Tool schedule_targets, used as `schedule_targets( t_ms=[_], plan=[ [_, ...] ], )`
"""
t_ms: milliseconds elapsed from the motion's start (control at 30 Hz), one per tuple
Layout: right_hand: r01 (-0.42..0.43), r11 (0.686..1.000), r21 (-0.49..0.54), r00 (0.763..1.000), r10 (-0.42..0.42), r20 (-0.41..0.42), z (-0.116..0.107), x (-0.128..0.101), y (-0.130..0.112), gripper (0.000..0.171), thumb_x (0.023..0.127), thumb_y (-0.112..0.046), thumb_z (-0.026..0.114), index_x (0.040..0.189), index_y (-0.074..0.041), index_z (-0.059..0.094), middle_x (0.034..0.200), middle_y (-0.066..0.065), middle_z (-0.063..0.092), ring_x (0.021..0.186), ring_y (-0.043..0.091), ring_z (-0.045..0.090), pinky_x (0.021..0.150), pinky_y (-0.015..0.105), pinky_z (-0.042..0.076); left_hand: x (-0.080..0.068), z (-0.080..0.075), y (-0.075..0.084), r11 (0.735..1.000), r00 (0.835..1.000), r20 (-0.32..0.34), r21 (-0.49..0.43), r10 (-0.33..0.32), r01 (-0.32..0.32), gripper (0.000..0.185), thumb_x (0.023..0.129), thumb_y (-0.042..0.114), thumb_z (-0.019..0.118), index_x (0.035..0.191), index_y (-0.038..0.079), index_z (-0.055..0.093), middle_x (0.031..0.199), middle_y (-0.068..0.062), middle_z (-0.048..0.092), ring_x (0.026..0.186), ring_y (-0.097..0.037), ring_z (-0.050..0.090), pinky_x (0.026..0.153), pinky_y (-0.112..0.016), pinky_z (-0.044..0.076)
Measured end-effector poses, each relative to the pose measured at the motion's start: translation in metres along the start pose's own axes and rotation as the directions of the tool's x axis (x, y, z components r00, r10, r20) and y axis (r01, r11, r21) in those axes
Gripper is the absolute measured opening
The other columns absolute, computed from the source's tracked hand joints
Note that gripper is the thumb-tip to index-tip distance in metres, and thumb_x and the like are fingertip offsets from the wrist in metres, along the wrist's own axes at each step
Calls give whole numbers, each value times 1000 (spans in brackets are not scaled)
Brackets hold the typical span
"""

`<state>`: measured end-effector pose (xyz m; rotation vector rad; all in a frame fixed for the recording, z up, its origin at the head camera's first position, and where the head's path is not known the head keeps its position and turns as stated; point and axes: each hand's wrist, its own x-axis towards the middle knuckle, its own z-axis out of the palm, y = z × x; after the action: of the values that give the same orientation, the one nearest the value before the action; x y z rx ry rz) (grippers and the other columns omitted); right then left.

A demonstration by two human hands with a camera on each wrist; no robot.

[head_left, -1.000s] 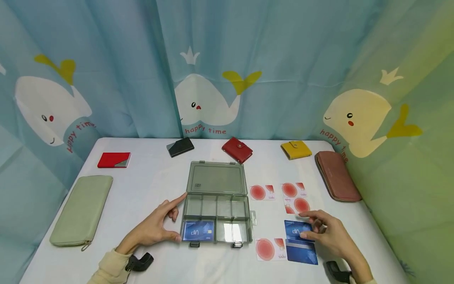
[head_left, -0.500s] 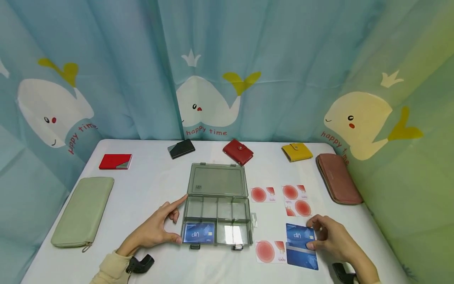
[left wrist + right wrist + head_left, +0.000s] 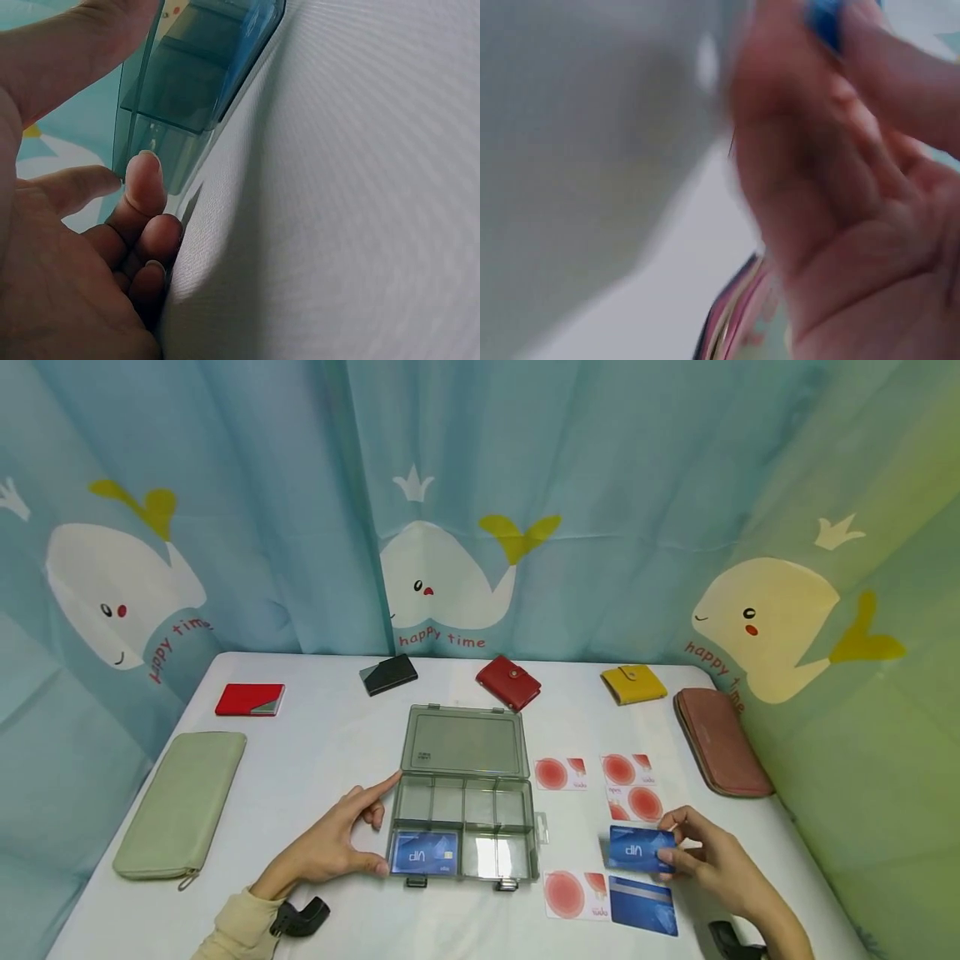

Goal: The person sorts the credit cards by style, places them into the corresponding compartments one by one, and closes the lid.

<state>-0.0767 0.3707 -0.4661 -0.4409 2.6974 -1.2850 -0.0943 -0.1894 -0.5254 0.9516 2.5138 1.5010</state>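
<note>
The right hand (image 3: 708, 860) pinches a blue VIP card (image 3: 637, 849) by its right end, thumb and fingers brought together with only the card between them — the card is to the right of the divided box (image 3: 465, 752), with a shadow by its left edge. The left hand (image 3: 333, 835) is spread wide, thumb and forefinger touching the box's left side near its front corner and its hinge; the other fingers are bent inward. A second VIP card (image 3: 425, 853) lies in the box's front left compartment, and the lid is laid back.

Right of the box, a striped blue card (image 3: 643, 907) lies beside a front peach card (image 3: 576, 895); a single peach card (image 3: 561, 774) and a peach pair (image 3: 635, 803) lie farther back. Behind the box are a black case (image 3: 388, 676), a dark red wallet (image 3: 508, 683) and, to its right, a yellow wallet (image 3: 633, 684) — a brown wallet (image 3: 722, 742) is far right, a red case (image 3: 250, 700) and a green wallet (image 3: 180, 806) far left
</note>
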Motion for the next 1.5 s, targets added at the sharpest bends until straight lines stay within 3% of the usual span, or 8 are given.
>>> schedule_targets(
  t_ms=[100,233,433,633,800,1033,1333,1500],
  plan=[
    [-33,993,117,999,37,-29,4,7,-15,34,96,6,72,128,5,59,96,10,58,63,19,73,55,35,61,0,1,0,1000,1000,3,-1,-4,4,120,74,47,94,168,8,31,97,-1,52,90,-18,42,85,-30,30],
    [14,973,232,997,3,-73,21,22,-36,41,95,7,73,134,10,61,98,8,65,65,26,77,55,34,60,-1,1,0,1000,1000,5,8,-10,10,120,74,47,94,168,8,31,97,-1,52,91,-18,42,86,-30,31],
    [91,897,433,989,-132,64,58,46,-66,60,90,9,77,145,13,54,112,15,64,83,16,79,71,30,63,0,1,2,1000,1000,6,0,-24,24,119,75,47,94,168,7,31,97,-2,53,91,-19,43,97,-25,27],
    [116,870,479,961,-220,167,108,64,-97,64,87,5,82,145,11,56,112,29,63,82,10,76,71,24,61,1,1,2,1000,1000,9,4,-21,21,118,76,49,92,167,6,31,97,-2,53,92,-18,44,98,-26,23],
    [140,909,392,951,-234,204,149,74,-120,60,84,-6,88,139,1,65,102,17,73,80,5,71,71,24,60,1,1,1,1000,1000,8,18,-21,21,118,76,52,91,168,7,31,97,-1,52,91,-18,42,87,-31,29],
    [291,947,136,937,-311,158,183,80,-137,56,77,-17,95,129,-11,73,91,-3,69,76,5,58,62,19,47,0,1,1,1000,1000,3,15,-26,26,119,76,59,88,168,9,32,98,-2,53,91,-18,42,84,-31,32],
    [266,962,68,954,-272,125,178,78,-137,54,79,-20,96,128,-12,74,91,-1,66,74,4,56,59,19,47,2,2,0,1000,1000,9,19,-18,18,118,76,53,91,167,7,32,99,-1,53,91,-18,43,86,-31,31],
    [295,955,24,947,-295,129,180,80,-136,59,74,-24,99,127,-14,76,99,1,66,77,5,58,65,19,49,2,0,2,999,999,5,16,-38,38,119,75,46,95,167,7,32,99,0,53,92,-17,42,85,-30,33]
  ],
)
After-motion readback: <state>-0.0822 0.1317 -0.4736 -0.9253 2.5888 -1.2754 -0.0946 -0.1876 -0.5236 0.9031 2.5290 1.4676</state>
